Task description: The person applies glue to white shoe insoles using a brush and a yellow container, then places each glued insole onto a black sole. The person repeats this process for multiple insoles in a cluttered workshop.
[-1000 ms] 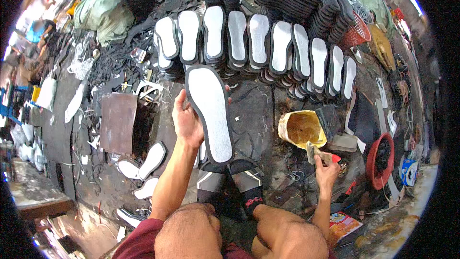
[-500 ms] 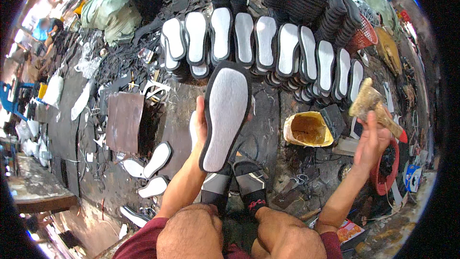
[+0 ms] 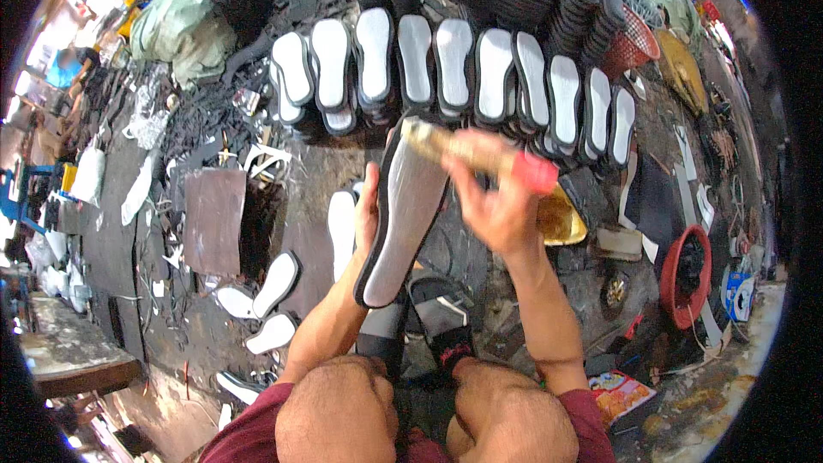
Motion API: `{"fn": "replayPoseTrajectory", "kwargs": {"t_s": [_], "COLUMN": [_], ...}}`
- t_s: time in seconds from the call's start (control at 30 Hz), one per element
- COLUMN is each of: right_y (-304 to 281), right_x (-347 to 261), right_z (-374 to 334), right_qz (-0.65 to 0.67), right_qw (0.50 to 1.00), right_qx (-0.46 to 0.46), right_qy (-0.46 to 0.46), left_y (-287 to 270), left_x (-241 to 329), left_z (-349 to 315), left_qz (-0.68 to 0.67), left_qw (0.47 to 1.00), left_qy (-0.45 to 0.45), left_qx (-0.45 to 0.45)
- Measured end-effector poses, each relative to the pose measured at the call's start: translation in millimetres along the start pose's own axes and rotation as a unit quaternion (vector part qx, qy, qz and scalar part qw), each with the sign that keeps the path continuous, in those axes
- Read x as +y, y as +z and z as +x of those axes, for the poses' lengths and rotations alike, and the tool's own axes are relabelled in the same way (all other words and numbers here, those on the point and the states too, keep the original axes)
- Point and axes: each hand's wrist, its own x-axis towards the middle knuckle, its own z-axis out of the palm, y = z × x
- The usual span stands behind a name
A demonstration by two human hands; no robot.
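Note:
A shoe sole (image 3: pixel 401 223) with a pale grey face and a black rim is held tilted in front of me by my left hand (image 3: pixel 369 219). Its thumb lies along the left edge; the other fingers are hidden behind. My right hand (image 3: pixel 501 214) grips a brush (image 3: pixel 446 145) by its handle, which has a red end. The brush head touches or hovers right over the sole's upper end; motion blur hides which. Behind my right wrist a yellow-lined container (image 3: pixel 561 216) is partly covered. Beyond the sole, a curved row of white-faced soles (image 3: pixel 453 60) lies on piles.
Stacks of black soles (image 3: pixel 506 0) rise at the back, near a red basket (image 3: pixel 633 45). Loose white insoles (image 3: pixel 276 285) and a brown sheet (image 3: pixel 214 219) lie at left. A red basin (image 3: pixel 667 291) stands at right. Dark scraps (image 3: pixel 201 120) litter the floor.
My right hand has swung left with the brush, from beyond the yellow-lined container to the sole's upper end. The sole, still in my left hand, has turned slightly.

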Motion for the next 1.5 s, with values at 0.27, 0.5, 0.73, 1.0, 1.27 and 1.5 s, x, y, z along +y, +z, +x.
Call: {"fn": "replayPoseTrajectory", "kwargs": {"t_s": [0.27, 0.5, 0.73, 1.0, 1.27, 1.5], "right_y": [22.9, 4.7, 41.1, 49.6, 39.7, 21.7], "right_x": [-29.7, -55.6, -24.9, -8.8, 13.1, 10.2], "right_z": [-44.3, -65.6, -59.5, -26.2, 39.0, 25.5], "right_qz": [0.149, 0.266, 0.176, 0.088, 0.116, 0.079], "right_qw": [0.972, 0.921, 0.977, 0.987, 0.992, 0.989], "right_qx": [-0.181, -0.282, -0.106, -0.115, 0.010, -0.102], "right_qy": [-0.036, -0.047, 0.054, -0.077, 0.051, 0.067], "left_y": [-55.4, -67.7, -19.1, -36.5, -8.8, -13.3], "left_x": [32.1, 39.7, 49.9, 18.8, 19.6, 22.7], "left_z": [34.0, 21.9, 12.6, -10.7, -29.6, -32.2], "left_qz": [0.021, 0.066, 0.018, 0.104, 0.085, 0.109], "left_qw": [1.000, 0.984, 0.984, 0.986, 0.984, 0.987], "left_qy": [0.000, 0.084, 0.157, 0.105, 0.102, 0.090], "left_qx": [0.023, 0.141, 0.084, 0.083, 0.119, 0.082]}}
